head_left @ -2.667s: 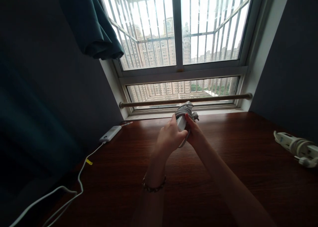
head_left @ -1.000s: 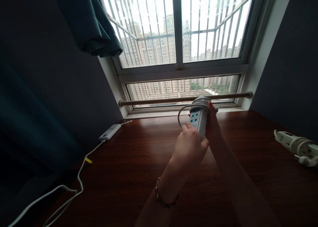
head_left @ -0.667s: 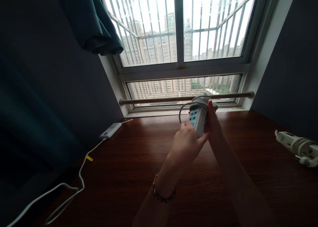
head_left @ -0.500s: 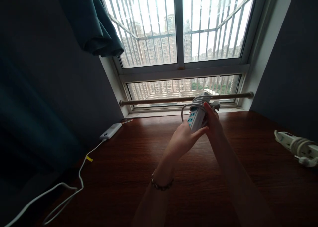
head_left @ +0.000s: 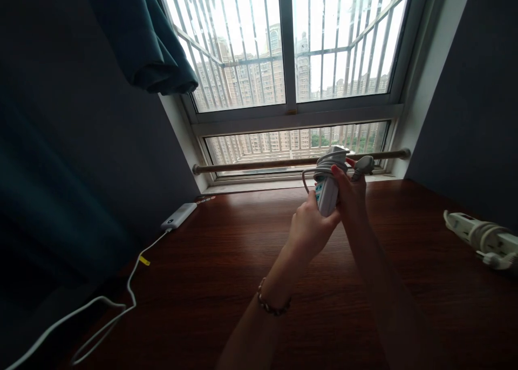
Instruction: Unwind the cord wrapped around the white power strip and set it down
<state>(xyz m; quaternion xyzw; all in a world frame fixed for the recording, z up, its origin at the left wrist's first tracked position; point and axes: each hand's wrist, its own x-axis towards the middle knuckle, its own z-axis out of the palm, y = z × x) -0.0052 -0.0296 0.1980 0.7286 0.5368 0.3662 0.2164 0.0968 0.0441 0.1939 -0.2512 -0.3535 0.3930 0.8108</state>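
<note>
I hold a white power strip with blue sockets upright above the dark wooden table, near the window. Its grey cord is wound around the strip's top half. My left hand grips the strip's lower end. My right hand wraps the strip's right side, fingers on the coils, and the cord's plug sticks out just above this hand. A short loop of cord hangs free on the left of the strip.
A second power strip wrapped in its cord lies at the table's right edge. A white power bank sits at the back left with a white cable trailing to the front left. A wooden rod crosses the window sill; a teal curtain hangs upper left.
The strip has turned so its sockets face me, and it has shifted right and up. The loose cord loop on the left has shrunk. The plug now shows above my right hand.
</note>
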